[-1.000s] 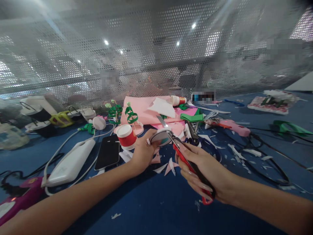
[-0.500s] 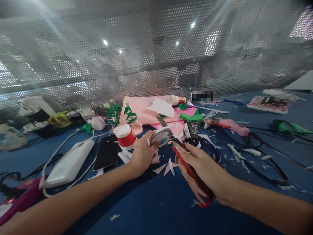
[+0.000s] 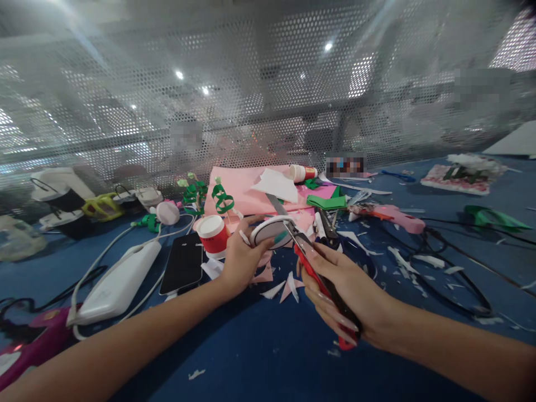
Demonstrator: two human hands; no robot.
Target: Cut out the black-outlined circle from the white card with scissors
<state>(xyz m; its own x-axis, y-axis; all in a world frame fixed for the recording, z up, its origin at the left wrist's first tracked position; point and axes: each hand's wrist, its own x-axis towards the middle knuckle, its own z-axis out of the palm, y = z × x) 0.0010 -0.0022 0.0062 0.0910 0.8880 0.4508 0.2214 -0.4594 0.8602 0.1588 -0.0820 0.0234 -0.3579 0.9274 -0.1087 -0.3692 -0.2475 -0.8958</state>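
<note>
My left hand [image 3: 240, 258] pinches a round pale paper piece [image 3: 271, 230] held just above the blue table [image 3: 259, 357]. My right hand [image 3: 341, 290] is wrapped round red-handled scissors [image 3: 318, 282], whose blades meet the right edge of the round piece. Pink and white paper offcuts [image 3: 285, 285] lie on the table below both hands. A red paper cup with a white lid [image 3: 213, 234] stands just left of my left hand.
A black phone [image 3: 183, 262] and a white power bank [image 3: 119, 279] with cables lie at left. Pink sheets [image 3: 247, 192], green paper [image 3: 326, 201] and a pink glue gun [image 3: 393, 216] lie behind. Black cables [image 3: 452, 268] run at right. A perforated metal screen [image 3: 268, 100] closes the back.
My left hand has turned the round piece, its fingers now further over the top edge. The scissors stay at its right edge, shifted slightly upward.
</note>
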